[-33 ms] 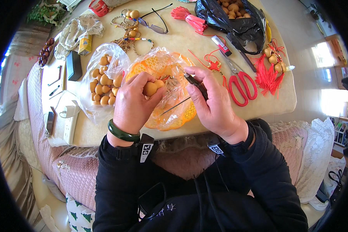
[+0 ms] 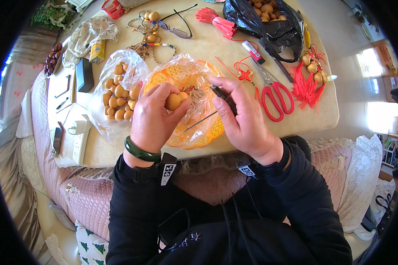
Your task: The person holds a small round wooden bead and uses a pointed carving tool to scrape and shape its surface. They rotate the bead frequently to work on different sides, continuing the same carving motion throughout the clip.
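My left hand [image 2: 151,120], with a green bangle at the wrist, is shut on a small tan gourd [image 2: 174,101], holding it over an orange openwork basket [image 2: 188,73] that sits in a clear plastic bag. My right hand [image 2: 244,120] grips a dark-handled tool [image 2: 223,98]. Its thin metal spike [image 2: 201,120] runs down and left under the gourd. The two hands are close together above the basket, near the table's front edge.
A clear bag of tan gourds [image 2: 118,95] lies left of the basket. Red scissors [image 2: 276,100], red tassels with gourds [image 2: 308,81], a black bag of gourds [image 2: 269,20], glasses [image 2: 177,30] and a white power strip [image 2: 80,138] lie on the beige table [image 2: 208,44].
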`<state>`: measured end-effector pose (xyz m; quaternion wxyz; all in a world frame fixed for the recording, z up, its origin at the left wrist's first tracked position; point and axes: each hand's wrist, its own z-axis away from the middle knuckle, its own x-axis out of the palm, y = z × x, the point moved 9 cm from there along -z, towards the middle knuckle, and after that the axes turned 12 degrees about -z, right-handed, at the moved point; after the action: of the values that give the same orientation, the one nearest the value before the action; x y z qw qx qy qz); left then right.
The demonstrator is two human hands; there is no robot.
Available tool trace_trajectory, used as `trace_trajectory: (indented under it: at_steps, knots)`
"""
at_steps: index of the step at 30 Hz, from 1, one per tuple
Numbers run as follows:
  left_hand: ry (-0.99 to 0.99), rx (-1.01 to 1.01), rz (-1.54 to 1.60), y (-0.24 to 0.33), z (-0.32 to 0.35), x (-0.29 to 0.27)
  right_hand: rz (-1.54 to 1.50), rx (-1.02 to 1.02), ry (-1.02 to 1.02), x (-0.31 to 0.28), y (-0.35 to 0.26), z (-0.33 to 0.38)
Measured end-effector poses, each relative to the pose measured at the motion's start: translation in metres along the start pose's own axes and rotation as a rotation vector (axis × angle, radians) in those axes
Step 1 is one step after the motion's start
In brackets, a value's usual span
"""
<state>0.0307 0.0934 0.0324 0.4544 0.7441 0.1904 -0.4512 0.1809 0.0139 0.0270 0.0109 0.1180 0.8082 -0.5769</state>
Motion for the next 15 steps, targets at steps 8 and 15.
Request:
trace_trajectory:
  at_steps: [8,15]
  knots:
    - [0.038,-0.016,-0.003,0.003,0.001,0.003,-0.047,0.037,0.023,0.003,0.006,0.003]
    - [-0.065,-0.054,0.326,0.002,0.006,0.015,-0.034,0.058,0.031,-0.002,0.011,0.002]
